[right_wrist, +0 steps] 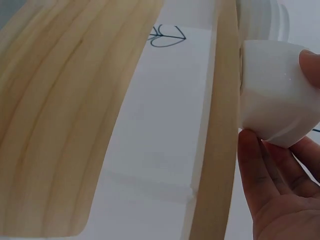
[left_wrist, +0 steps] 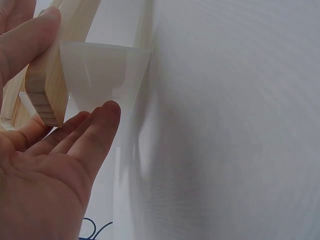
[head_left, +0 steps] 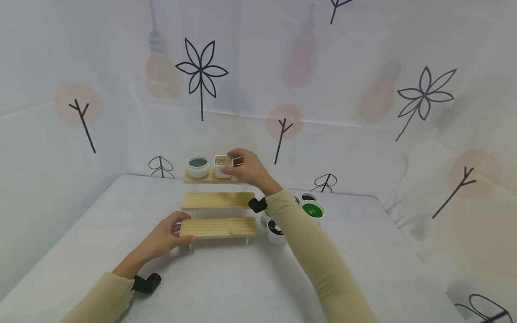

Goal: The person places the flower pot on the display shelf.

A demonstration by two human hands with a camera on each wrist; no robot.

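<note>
In the head view, a stepped display stand (head_left: 218, 228) has three wooden boards on pale translucent supports. My left hand (head_left: 164, 237) holds the left end of the lowest board, thumb along the front edge and fingers at the back. The left wrist view shows the thumb against the wooden board (left_wrist: 47, 75) beside a translucent support (left_wrist: 102, 70). At the top board, my right hand (head_left: 251, 169) grips a small white square pot (head_left: 221, 171) filled with tan granules. A round white pot (head_left: 198, 169) with a grey-blue inside stands to its left. Seen from below, the square pot (right_wrist: 280, 87) is at the board's edge.
Right of the stand, several white pots are grouped, partly behind my right sleeve. One has a green inside (head_left: 313, 210), another holds dark and white contents (head_left: 276, 233). A patterned cloth wall (head_left: 250, 89) rises behind the white-covered table (head_left: 218, 287).
</note>
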